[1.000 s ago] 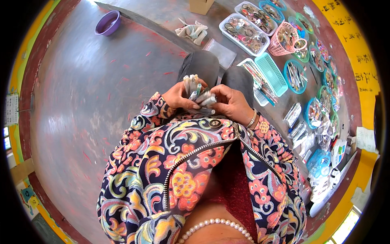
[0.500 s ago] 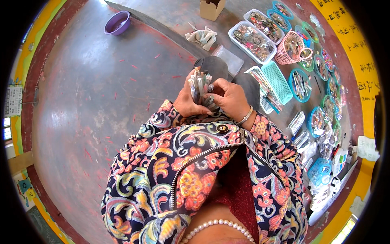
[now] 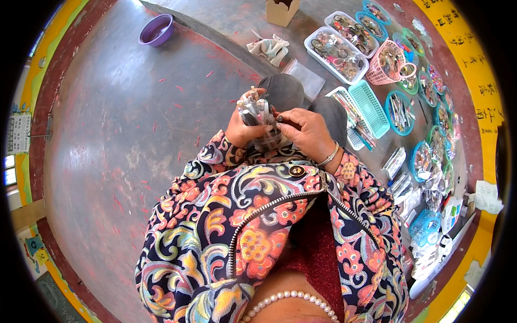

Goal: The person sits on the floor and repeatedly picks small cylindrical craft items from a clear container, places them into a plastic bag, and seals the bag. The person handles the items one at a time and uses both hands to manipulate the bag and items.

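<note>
A bundle of pens [image 3: 255, 111], mostly clear or pale with a few dark ones, stands upright in my left hand [image 3: 240, 131]. The left fingers wrap round it, thumb across the near side. My right hand [image 3: 311, 133], with a bangle at its wrist, is closed at the bundle's right side. Its thumb and forefinger pinch what looks like a dark pen end; most of that pen is hidden. Both hands are just above my lap, close to my dark-trousered knees [image 3: 281, 89].
On the floor at right are a teal basket [image 3: 370, 110], a tray of pens [image 3: 353, 125], a pink basket [image 3: 386, 64], white bins [image 3: 353, 79] and several round baskets. A clear plastic bag [image 3: 304, 79], a cloth [image 3: 269, 49], a cardboard box [image 3: 280, 15] and a purple basin [image 3: 156, 30] lie farther off.
The bundle has tipped and shifted slightly left with my left hand. My right hand's fingers have lowered and closed in a pinch at the bundle's side.
</note>
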Tool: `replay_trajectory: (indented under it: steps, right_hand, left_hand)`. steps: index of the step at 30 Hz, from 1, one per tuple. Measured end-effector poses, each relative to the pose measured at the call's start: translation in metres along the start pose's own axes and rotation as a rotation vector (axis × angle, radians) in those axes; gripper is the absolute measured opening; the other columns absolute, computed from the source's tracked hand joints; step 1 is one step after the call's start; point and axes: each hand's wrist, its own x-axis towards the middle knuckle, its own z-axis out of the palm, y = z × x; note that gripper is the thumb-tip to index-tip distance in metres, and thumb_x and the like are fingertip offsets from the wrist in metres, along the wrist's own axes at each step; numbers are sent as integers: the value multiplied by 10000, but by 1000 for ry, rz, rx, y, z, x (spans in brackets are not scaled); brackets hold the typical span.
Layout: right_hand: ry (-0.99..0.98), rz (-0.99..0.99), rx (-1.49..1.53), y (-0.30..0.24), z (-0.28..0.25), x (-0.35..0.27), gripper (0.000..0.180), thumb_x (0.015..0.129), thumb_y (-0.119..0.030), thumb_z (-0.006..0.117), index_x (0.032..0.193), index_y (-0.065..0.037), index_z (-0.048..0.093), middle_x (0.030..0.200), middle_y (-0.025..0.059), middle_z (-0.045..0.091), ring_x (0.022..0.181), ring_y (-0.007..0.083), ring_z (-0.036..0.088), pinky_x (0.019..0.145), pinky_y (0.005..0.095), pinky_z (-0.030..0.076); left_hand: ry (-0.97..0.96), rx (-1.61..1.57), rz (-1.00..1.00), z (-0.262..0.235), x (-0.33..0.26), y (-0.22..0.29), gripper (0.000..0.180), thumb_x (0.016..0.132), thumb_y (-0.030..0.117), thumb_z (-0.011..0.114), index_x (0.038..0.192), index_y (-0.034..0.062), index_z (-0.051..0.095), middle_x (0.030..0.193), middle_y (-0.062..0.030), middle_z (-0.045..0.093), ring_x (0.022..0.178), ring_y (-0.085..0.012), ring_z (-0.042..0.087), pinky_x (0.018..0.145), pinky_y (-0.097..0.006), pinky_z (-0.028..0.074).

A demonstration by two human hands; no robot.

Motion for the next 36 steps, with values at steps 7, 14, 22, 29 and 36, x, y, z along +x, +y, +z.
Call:
replay_trajectory:
  steps: [7,14,22,29,36]
  right_hand:
    - [-23,-31,79,-5,-7,0,160,753,-54,627,899,10,614,785,72,594,663,125,557,593,241,437]
    - [210,39,273,-17,-41,-3,129,754,-19,635,882,-28,636,738,1,559,622,53,535,550,203,416]
    - [481,222,1340,46,-72,-27,174,827,-157,560,928,-16,563,755,56,583,668,146,548,569,235,433]
    - [523,206,1349,53,-79,-34,184,818,-152,565,936,-11,554,782,67,579,698,163,544,573,243,421]
    - [670,144,1300,68,-99,-42,174,817,-124,559,940,-1,544,771,69,576,684,164,547,577,250,435]
  left_hand:
    - [-22,89,72,9,5,-2,750,588,-6,679,1239,48,309,906,-62,557,823,-148,556,747,-293,455]
    - [-41,6,156,5,18,1,698,584,-40,652,1203,29,337,857,-89,567,796,-176,571,740,-310,460]
    - [-61,-86,147,-4,15,-7,695,591,-59,650,1208,33,345,873,-119,563,808,-216,575,754,-374,471]
    - [-44,-55,98,2,10,1,673,604,-57,643,1204,27,351,888,-109,560,838,-207,569,768,-358,466]
    - [-54,-23,114,5,13,1,670,594,-58,641,1195,20,356,877,-125,565,833,-216,570,759,-351,466]
